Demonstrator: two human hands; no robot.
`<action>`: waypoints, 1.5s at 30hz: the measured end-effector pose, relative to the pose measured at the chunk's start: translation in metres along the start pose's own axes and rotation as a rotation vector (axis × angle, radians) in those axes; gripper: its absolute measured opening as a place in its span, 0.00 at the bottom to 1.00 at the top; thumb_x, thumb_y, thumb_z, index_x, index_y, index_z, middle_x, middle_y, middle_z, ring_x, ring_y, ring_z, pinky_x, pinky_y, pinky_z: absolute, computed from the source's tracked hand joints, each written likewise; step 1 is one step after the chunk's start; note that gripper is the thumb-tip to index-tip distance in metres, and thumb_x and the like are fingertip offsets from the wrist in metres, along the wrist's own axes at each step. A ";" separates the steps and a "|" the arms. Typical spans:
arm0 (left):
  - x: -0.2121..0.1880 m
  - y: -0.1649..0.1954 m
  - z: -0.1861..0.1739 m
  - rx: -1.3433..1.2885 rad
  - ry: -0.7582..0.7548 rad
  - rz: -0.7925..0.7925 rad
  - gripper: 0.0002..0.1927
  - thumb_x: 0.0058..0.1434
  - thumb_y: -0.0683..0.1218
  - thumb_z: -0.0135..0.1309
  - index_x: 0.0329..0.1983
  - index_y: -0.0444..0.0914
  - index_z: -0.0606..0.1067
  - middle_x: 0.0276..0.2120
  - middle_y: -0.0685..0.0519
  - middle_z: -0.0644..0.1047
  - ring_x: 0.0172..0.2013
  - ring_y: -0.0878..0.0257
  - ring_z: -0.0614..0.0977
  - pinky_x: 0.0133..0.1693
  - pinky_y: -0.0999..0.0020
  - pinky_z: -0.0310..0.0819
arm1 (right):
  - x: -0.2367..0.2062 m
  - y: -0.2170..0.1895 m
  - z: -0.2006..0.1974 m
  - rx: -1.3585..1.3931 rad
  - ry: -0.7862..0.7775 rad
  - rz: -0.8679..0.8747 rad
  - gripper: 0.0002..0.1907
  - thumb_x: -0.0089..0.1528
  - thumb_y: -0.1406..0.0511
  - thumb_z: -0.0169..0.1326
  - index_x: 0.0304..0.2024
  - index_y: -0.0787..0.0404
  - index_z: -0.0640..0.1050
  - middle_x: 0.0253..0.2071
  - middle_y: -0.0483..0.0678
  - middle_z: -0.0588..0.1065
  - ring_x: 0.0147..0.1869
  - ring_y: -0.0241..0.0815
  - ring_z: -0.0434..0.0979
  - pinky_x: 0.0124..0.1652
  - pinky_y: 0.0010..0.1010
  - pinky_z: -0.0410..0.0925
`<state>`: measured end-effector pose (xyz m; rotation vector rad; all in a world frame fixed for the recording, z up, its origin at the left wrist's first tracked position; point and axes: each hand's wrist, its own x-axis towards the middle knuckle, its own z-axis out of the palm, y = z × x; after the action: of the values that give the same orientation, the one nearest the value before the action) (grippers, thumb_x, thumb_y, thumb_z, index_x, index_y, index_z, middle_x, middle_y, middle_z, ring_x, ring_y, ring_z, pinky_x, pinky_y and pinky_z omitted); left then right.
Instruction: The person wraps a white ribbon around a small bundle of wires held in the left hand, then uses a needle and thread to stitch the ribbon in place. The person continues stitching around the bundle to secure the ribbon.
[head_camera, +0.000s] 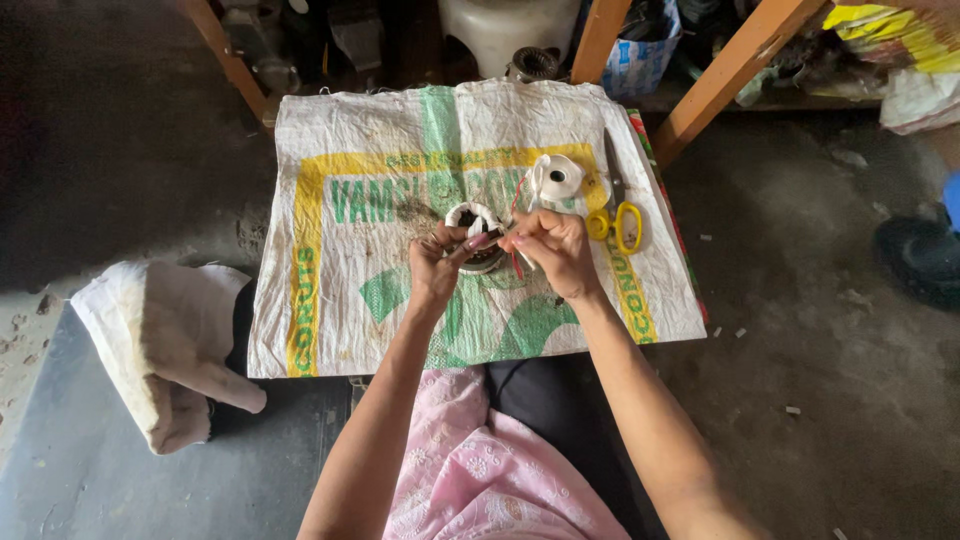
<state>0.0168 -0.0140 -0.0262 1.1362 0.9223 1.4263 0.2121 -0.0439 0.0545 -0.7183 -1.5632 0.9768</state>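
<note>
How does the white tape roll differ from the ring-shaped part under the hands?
The white tape roll lies free on the woven sack, untouched; the ring-shaped part sits right under the left hand and right hand. The roll is plain white with a small dark core; the ring is darker, wrapped in white, with a wide open middle. Both are round and rest on the sack.

Both bare forearms reach forward and converge, left hand (437, 268) and right hand (553, 250) raised close together, fingers curled in a pinch, fingertips nearly meeting at centre.
</note>
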 end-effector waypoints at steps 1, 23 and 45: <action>0.000 0.001 0.000 -0.004 -0.013 -0.003 0.05 0.58 0.41 0.65 0.36 0.35 0.82 0.31 0.50 0.85 0.32 0.68 0.86 0.39 0.68 0.83 | 0.000 0.006 0.003 0.118 0.050 0.098 0.06 0.65 0.68 0.56 0.33 0.64 0.80 0.32 0.49 0.81 0.38 0.39 0.81 0.46 0.36 0.74; -0.009 -0.006 0.006 -0.208 -0.001 -0.012 0.09 0.60 0.41 0.63 0.42 0.34 0.82 0.33 0.50 0.85 0.36 0.66 0.85 0.47 0.68 0.79 | -0.008 0.035 0.024 -0.028 0.304 0.192 0.06 0.62 0.72 0.60 0.42 0.67 0.81 0.32 0.48 0.83 0.25 0.29 0.75 0.25 0.20 0.66; -0.007 -0.011 0.002 -0.221 -0.017 0.004 0.08 0.62 0.43 0.64 0.42 0.34 0.83 0.30 0.51 0.84 0.34 0.68 0.82 0.46 0.71 0.74 | -0.005 0.046 0.032 -0.151 0.328 0.217 0.05 0.62 0.74 0.57 0.40 0.65 0.75 0.31 0.46 0.78 0.26 0.29 0.72 0.26 0.22 0.66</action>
<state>0.0217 -0.0190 -0.0369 0.9842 0.7304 1.4794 0.1790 -0.0332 0.0102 -1.1144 -1.2976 0.8515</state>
